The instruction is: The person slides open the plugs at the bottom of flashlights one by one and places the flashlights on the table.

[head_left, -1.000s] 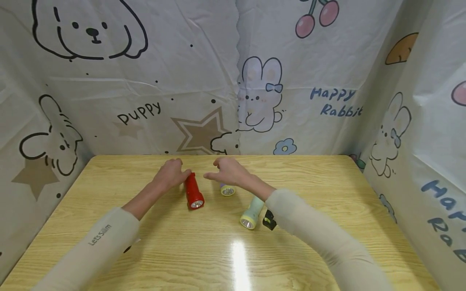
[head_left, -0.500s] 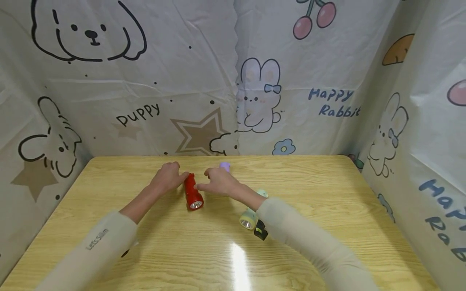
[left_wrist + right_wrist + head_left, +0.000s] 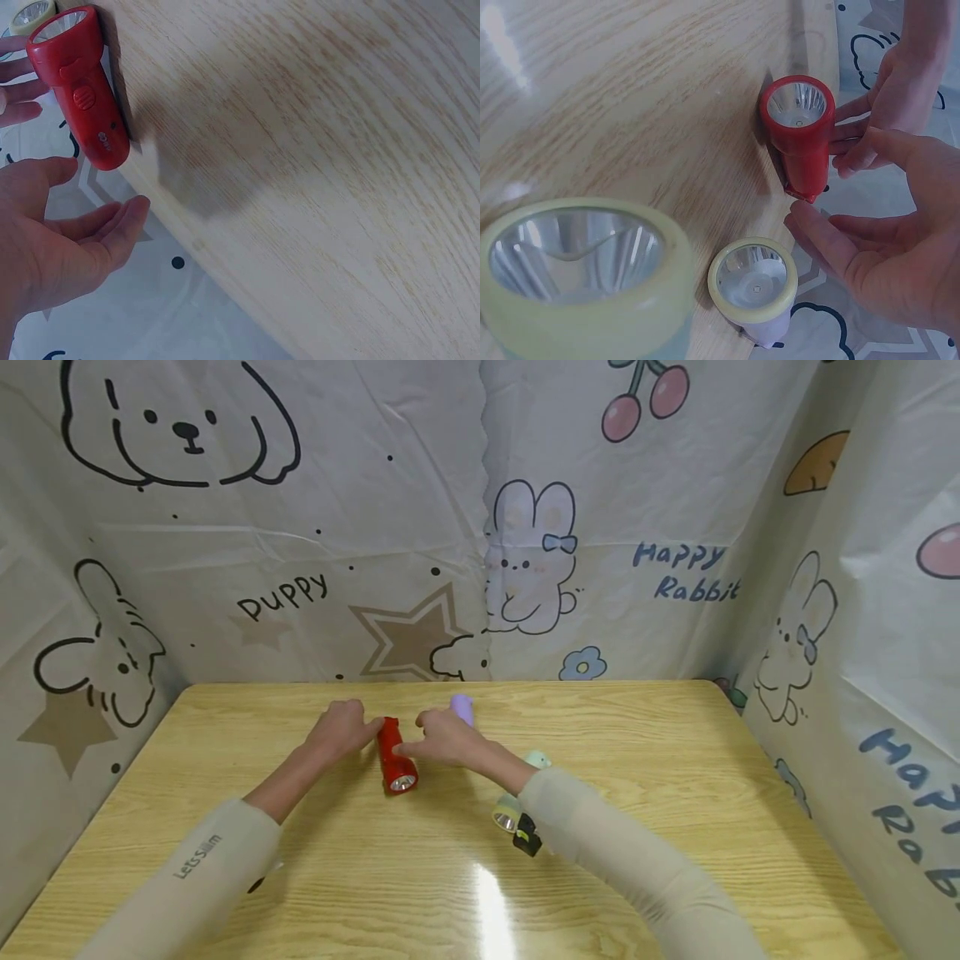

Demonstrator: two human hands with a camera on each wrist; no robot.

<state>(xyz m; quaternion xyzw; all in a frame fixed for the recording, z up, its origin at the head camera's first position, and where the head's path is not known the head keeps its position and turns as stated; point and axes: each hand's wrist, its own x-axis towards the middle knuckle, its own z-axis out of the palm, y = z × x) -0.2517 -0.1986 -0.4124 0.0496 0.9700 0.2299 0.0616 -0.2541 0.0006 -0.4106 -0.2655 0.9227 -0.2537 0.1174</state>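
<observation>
A red flashlight (image 3: 396, 760) lies on the table, its lens toward me. Beside its tail end on the left is my left hand (image 3: 343, 728), fingers loosely extended; the left wrist view has a gap between this thumb and the flashlight (image 3: 86, 101). From the other side my right hand (image 3: 448, 739) reaches over with relaxed, spread fingers, its thumb close to the red body. Whether that thumb touches it I cannot tell. Behind the right hand, partly hidden, is a purple flashlight (image 3: 462, 707); its cream rim shows in the right wrist view.
A mint-green flashlight (image 3: 507, 811) with a cream rim lies partly under my right forearm. A small black piece (image 3: 527, 837) sits at the right sleeve. The wooden table (image 3: 375, 877) ends at a patterned cloth wall (image 3: 300, 527) behind.
My right hand has moved left, from above the purple flashlight to beside the red one, uncovering the purple tail end. The left hand and the red flashlight have hardly moved.
</observation>
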